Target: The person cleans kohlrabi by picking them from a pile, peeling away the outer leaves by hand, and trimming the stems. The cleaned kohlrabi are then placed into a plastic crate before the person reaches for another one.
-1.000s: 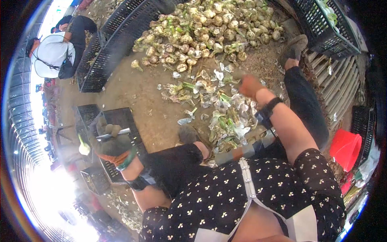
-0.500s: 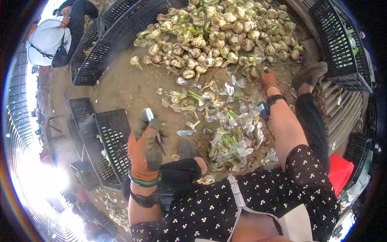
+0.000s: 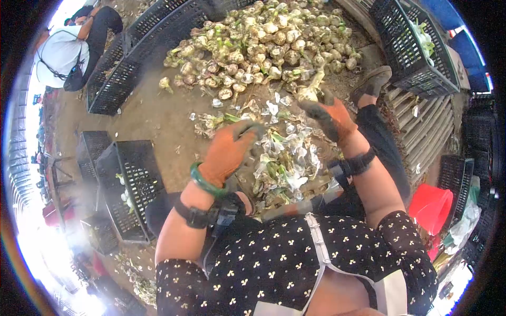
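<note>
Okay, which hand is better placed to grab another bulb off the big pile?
Probably neither; the right hand is nearer the pile, but it already grips a bulb, and the left hand hangs back over the peelings.

Outdoor farm sorting yard: big heap of garlic bulbs (image 3: 263, 45) on bare dirt ground (image 3: 158, 118) at top centre, black plastic crates (image 3: 126, 184) left and upper right, trimmed husks (image 3: 284, 158) mid-frame, another worker (image 3: 63, 52) upper left
</note>
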A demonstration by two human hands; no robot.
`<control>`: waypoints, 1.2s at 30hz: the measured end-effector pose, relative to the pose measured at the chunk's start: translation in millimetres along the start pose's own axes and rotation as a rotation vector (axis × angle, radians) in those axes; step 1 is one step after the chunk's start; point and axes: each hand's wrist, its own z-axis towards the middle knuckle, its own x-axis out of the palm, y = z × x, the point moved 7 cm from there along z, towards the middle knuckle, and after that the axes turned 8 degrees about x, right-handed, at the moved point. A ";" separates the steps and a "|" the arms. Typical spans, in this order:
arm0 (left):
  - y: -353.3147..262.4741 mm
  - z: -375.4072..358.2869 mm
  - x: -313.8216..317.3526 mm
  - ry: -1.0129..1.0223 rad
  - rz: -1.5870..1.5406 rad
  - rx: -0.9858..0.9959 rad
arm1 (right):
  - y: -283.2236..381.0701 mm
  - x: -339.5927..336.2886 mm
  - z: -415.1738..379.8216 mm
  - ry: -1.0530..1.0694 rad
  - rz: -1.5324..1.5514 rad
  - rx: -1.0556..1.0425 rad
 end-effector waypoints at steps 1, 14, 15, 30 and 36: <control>-6.5 1.4 6.7 0.039 0.017 0.053 | 5.4 -6.9 -2.8 -0.108 0.226 0.241; -13.8 27.3 59.2 0.114 0.133 0.107 | 56.6 -16.6 -22.9 -0.228 -0.127 0.029; -11.2 27.8 57.4 0.121 0.135 0.106 | 56.0 -9.3 -21.4 -0.225 -0.146 0.054; -20.1 42.1 53.0 0.149 0.065 0.136 | 5.4 -3.7 -19.2 -0.228 0.690 0.255; -8.7 42.0 40.5 0.085 0.098 0.263 | 24.4 -1.5 -17.8 -0.124 0.611 0.190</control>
